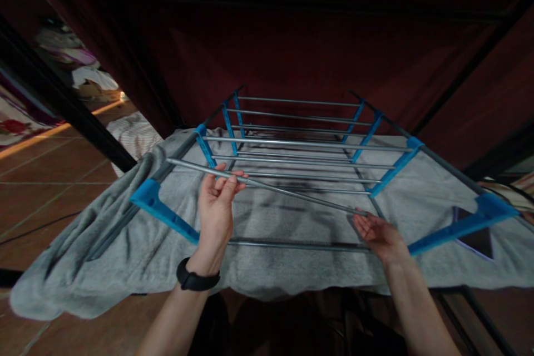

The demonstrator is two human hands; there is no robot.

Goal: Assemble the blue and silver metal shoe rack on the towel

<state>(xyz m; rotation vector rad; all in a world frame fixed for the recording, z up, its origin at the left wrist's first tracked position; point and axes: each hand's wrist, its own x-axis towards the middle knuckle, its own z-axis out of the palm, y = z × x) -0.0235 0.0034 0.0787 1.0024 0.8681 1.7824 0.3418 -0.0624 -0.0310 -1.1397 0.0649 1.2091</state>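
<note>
A loose metal rod [287,192] slants across the front of a rack made of metal rods and blue plastic brackets. My left hand [219,192], with a black band on the wrist, pinches the rod left of its middle. At the rod's right end, my right hand [373,231] holds it between the fingers. The nearest left bracket [161,208] and nearest right bracket [463,225] are joined low down by one rod [300,246]. Farther back, several rods span the other brackets, among them the upper rod [308,144].
The rack stands on a grey blanket [125,267] with folds at the left. A dark red panelled surface [292,50] rises behind it. A dark flat object with a pale edge [475,242] lies at the right. Tiled floor [37,194] and piled cloth [94,75] show at the left.
</note>
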